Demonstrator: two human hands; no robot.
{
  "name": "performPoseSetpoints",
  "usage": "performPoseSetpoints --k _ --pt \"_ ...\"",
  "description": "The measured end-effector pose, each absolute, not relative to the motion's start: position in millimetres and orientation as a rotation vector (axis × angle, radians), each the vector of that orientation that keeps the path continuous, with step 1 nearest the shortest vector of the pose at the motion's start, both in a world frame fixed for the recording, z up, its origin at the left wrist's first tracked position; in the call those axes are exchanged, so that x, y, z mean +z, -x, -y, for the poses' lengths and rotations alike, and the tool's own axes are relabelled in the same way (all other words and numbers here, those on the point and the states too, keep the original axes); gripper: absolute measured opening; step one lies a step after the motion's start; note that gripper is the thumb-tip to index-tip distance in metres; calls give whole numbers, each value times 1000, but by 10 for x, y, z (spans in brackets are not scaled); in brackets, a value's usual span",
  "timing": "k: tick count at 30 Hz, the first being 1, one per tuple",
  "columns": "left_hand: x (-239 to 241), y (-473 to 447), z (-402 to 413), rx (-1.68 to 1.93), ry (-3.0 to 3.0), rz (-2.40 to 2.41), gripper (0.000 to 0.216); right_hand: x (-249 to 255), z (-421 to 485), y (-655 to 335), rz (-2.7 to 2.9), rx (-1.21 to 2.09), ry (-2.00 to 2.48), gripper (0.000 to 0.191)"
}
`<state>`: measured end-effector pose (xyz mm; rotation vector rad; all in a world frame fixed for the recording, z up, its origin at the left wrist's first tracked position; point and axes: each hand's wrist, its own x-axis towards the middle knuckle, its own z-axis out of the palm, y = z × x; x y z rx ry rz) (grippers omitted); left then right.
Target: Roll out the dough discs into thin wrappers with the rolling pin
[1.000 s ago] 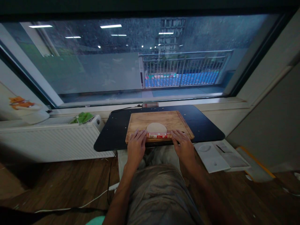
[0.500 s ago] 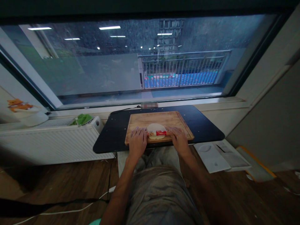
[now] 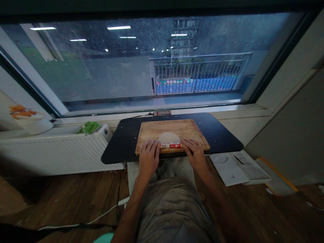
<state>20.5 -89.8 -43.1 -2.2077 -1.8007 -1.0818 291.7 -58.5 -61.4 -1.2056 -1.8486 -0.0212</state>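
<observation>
Head view: I am looking down at a wooden board [image 3: 167, 125] that is lying on a black table [image 3: 121, 145], its front edge running close to the table's front edge.
Dough: a pale, flat round [image 3: 169, 137] is lying on the board, nearer the front edge than the back and about midway between the left and right edges.
Roller: a pin with a red-and-white printed band [image 3: 170, 145] is lying along the board's front edge, covering the near part of the round; no dough is showing on my side of it.
Left hand: my left hand [image 3: 149, 152] is resting palm down over the roller's left end, fingers lightly bent and close together.
Right hand: my right hand [image 3: 194, 152] is covering the other end likewise, fingers a little spread; how hard either is pressing, I cannot tell.
Flattening: by my judgement it is well along, since the visible part is looking thin, smooth and evenly curved; whether any thinning is remaining, the view is not showing.
Table: small pale crumbs are dotting the surface towards its back edge.
</observation>
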Motion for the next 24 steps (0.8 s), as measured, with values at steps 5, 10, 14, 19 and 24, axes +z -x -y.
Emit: performPoseSetpoints --k 5,10,14,19,24 --pt "-468 -210 912 -1110 2185 1723 43 -642 571 -2911 1824 5 1137 39" --pt "-476 -200 928 -1051 2197 1707 45 -641 577 -2913 1814 2 1136 39" --pt "-490 -198 931 -1040 2194 1700 45 -619 596 -2913 1818 10 1128 37" --pt "-500 -204 933 -1066 2184 1680 41 -558 635 -2892 1811 12 1109 35" --pt "-494 -205 938 -1075 2178 1663 39 -514 675 -2853 1796 8 1116 35"
